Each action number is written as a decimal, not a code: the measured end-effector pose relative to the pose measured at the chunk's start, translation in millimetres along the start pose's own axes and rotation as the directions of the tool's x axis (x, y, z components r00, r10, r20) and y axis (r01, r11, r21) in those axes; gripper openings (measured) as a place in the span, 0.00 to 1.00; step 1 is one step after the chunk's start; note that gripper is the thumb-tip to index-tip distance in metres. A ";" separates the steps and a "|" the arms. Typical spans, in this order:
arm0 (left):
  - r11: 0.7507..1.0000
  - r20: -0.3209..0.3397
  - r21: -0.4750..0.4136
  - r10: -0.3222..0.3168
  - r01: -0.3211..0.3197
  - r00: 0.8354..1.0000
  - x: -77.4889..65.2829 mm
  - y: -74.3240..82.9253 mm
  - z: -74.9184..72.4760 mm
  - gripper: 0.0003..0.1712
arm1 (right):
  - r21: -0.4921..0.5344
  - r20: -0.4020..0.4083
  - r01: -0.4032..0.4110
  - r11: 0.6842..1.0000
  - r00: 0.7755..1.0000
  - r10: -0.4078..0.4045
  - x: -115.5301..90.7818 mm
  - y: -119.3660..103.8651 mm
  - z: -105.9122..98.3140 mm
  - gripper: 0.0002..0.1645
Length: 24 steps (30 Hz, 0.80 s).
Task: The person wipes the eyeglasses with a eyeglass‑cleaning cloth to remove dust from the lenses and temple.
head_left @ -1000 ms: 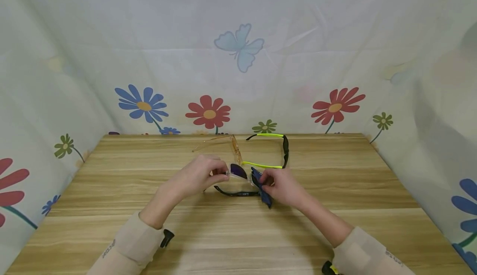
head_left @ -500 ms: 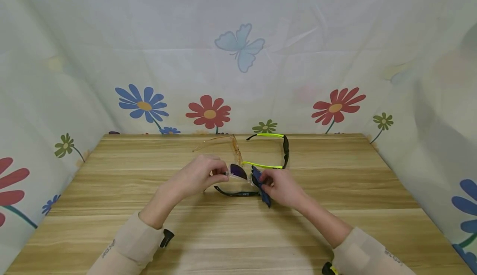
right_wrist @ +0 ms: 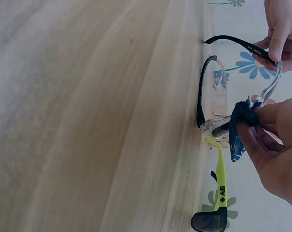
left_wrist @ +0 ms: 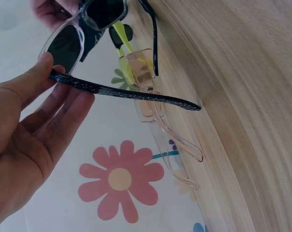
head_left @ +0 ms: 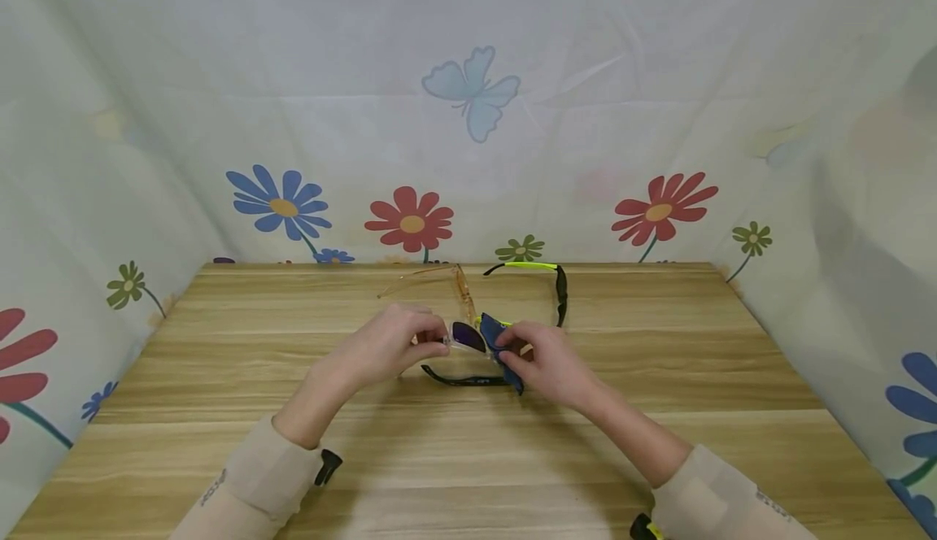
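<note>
Clear-framed sunglasses [head_left: 467,337] with dark lenses and black speckled temples [left_wrist: 126,94] are held just above the table. My left hand [head_left: 395,345] pinches them near the hinge at one end of the frame, thumb on one side and fingers on the other. A dark blue cloth [head_left: 515,369] is pinched in my right hand [head_left: 551,361]. In the right wrist view, that cloth [right_wrist: 238,125] is folded over the front near the bridge and covers part of the farther lens. The other temple hangs down toward the tabletop.
Amber transparent glasses [head_left: 464,292] lie behind my hands with their temples pointing left. Beside them on the right are black sunglasses [head_left: 562,292] with neon yellow temples. A flower-printed curtain [head_left: 468,166] surrounds the wooden table [head_left: 468,475].
My right hand has shifted the cloth left and slightly up along the sunglasses toward the bridge, covering part of the yellow temple behind. The left hand has stayed in place.
</note>
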<state>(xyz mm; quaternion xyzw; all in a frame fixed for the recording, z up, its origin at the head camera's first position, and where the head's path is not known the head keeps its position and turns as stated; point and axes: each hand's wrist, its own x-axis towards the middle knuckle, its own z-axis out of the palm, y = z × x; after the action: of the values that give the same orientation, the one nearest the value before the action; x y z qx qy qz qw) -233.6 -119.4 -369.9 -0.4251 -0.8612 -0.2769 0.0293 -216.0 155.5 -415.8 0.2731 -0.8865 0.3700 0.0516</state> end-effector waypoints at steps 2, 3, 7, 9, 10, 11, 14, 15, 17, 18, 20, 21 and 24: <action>1.000 0.000 -0.003 -0.003 0.003 1.000 0.5 0.4 0.0 0.03 | 0.005 -0.006 0.005 1.000 1.000 -0.005 0.3 -1.5 0.0 0.05; 1.000 0.000 -0.004 -0.006 0.006 1.000 0.7 0.6 0.0 0.03 | 0.003 -0.008 0.010 1.000 1.000 -0.010 0.3 -1.8 0.0 0.05; 1.000 0.001 0.003 -0.016 0.016 1.000 1.4 1.1 0.5 0.03 | -0.009 -0.007 0.009 1.000 1.000 -0.010 0.9 -1.0 0.2 0.05; 1.000 -0.002 0.007 -0.015 0.015 1.000 1.5 1.2 1.2 0.03 | -0.016 -0.004 0.006 1.000 1.000 -0.006 0.9 0.3 0.2 0.05; 1.000 -0.004 0.009 -0.015 0.015 1.000 1.5 1.2 1.6 0.03 | -0.018 -0.002 0.004 1.000 1.000 -0.004 0.9 1.2 0.3 0.05; 1.000 -0.006 0.010 -0.015 0.015 1.000 1.5 1.1 2.0 0.03 | -0.021 0.000 0.002 1.000 1.000 -0.002 0.8 2.0 0.5 0.05; 1.000 -0.013 0.010 -0.015 0.015 1.000 1.3 0.8 2.6 0.03 | -0.030 -0.003 -0.003 1.000 1.000 0.003 0.3 5.3 1.0 0.05; 1.000 -0.014 0.011 -0.015 0.015 1.000 1.2 0.8 2.6 0.03 | -0.031 -0.005 -0.003 1.000 1.000 0.003 0.1 6.5 1.3 0.05; 1.000 -0.015 0.012 -0.011 0.011 1.000 1.1 0.6 2.7 0.03 | -0.038 -0.009 -0.001 0.999 1.000 0.001 -0.6 9.2 2.1 0.05; 1.000 -0.017 0.014 -0.008 0.009 1.000 1.1 0.6 2.7 0.03 | -0.040 -0.011 0.001 0.999 1.000 -0.001 -1.0 10.5 2.4 0.05; 1.000 -0.019 0.017 -0.001 0.002 1.000 1.2 0.4 3.0 0.03 | -0.044 -0.012 0.005 0.999 1.000 -0.006 -1.8 13.1 3.0 0.04; 1.000 -0.020 0.019 0.001 -0.001 1.000 1.2 0.3 3.1 0.03 | -0.045 -0.011 0.008 0.999 1.000 -0.009 -2.2 14.5 3.4 0.04; 1.000 -0.022 0.022 0.006 -0.005 1.000 1.2 0.1 3.4 0.04 | -0.062 -0.009 0.019 0.998 1.000 -0.020 -2.2 18.0 4.1 0.05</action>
<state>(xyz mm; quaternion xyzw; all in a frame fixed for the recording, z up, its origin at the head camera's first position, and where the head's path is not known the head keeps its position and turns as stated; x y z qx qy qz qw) -233.7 -116.8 -372.4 -0.4241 -0.8626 -0.2722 0.0444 -223.1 164.0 -430.7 0.2782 -0.8945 0.3433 0.0677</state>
